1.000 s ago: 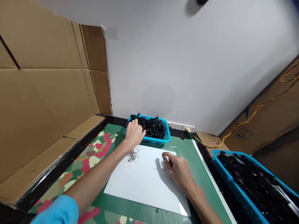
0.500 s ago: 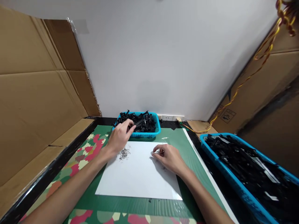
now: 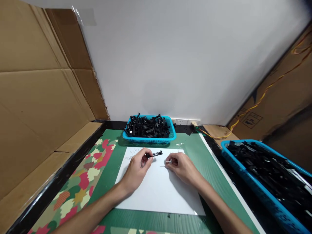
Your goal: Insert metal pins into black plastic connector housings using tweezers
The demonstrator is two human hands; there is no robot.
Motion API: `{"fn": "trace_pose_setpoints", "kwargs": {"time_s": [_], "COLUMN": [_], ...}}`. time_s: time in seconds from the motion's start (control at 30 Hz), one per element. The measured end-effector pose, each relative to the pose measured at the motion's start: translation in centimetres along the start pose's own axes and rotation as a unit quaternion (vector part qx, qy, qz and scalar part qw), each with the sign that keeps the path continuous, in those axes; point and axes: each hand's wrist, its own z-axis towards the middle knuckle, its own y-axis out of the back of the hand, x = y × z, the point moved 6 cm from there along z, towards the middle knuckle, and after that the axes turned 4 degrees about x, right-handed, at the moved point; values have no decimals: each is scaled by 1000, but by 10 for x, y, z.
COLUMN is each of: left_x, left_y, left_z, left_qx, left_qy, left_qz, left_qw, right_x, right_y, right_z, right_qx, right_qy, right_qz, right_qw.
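Over the white sheet (image 3: 161, 195), my left hand (image 3: 136, 169) is closed on a narrow black plastic part (image 3: 157, 153) that sticks out to the right past the fingertips. Facing it, my right hand (image 3: 182, 166) pinches a thin, silvery metal pin (image 3: 168, 161) pointing left. A small gap separates the pin from the black part. Thin dark marks (image 3: 130, 154) show on the sheet's upper left, partly hidden by my left hand; whether they are loose pins or writing I cannot tell.
A blue basket (image 3: 149, 140) heaped with black plastic parts stands behind the sheet by the wall. At the right is a larger blue basket (image 3: 253, 182) full of dark parts. Cardboard (image 3: 44, 97) walls the left side. A twisted yellow cable (image 3: 258, 100) runs to a wall socket.
My left hand has come back from the rear basket to above the sheet, with a black plastic part now in it. My right hand stays over the sheet, its pin now visible.
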Motion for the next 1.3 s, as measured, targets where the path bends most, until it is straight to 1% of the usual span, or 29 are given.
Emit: {"fn": "trace_pose_setpoints", "kwargs": {"time_s": [0.1,0.2,0.27,0.37,0.47,0.57,0.63,0.77,0.83,0.97,1.1,1.2,1.3], "left_x": [2,6,9,12,10,8,4,-3,-5,-8,-10,-13,-16], "left_y": [-3,-3,-4,-10,-18,-26,-30,-39,-42,-45,-44,-46,-48], "left_z": [0,0,0,1,1,-3,-7,-16,-19,-21,-21,-23,-25], "left_qx": [20,36,45,66,105,145,164,188,200,216,207,198,200], "left_qy": [17,31,39,40,51,95,121,166,176,165,165,182,186], "left_qz": [-41,-82,-116,-178,-236,-286,-342,-460,-485,-504,-523,-542,-550], "left_qw": [999,996,991,981,965,942,917,852,833,820,810,796,789], "right_x": [3,8,12,16,19,22,24,31,35,38,36,36,40], "right_y": [2,7,11,15,15,12,9,3,1,0,1,1,1], "right_z": [0,-3,-6,-10,-12,-13,-13,-13,-13,-14,-13,-14,-16], "right_qx": [41,70,68,47,26,26,29,30,27,10,-12,-9,2], "right_qy": [7,-3,-4,3,13,19,24,32,39,45,46,46,54], "right_qz": [121,232,278,315,339,356,364,373,372,367,372,372,353], "right_qw": [992,970,958,948,940,934,930,927,927,929,927,927,934]}}
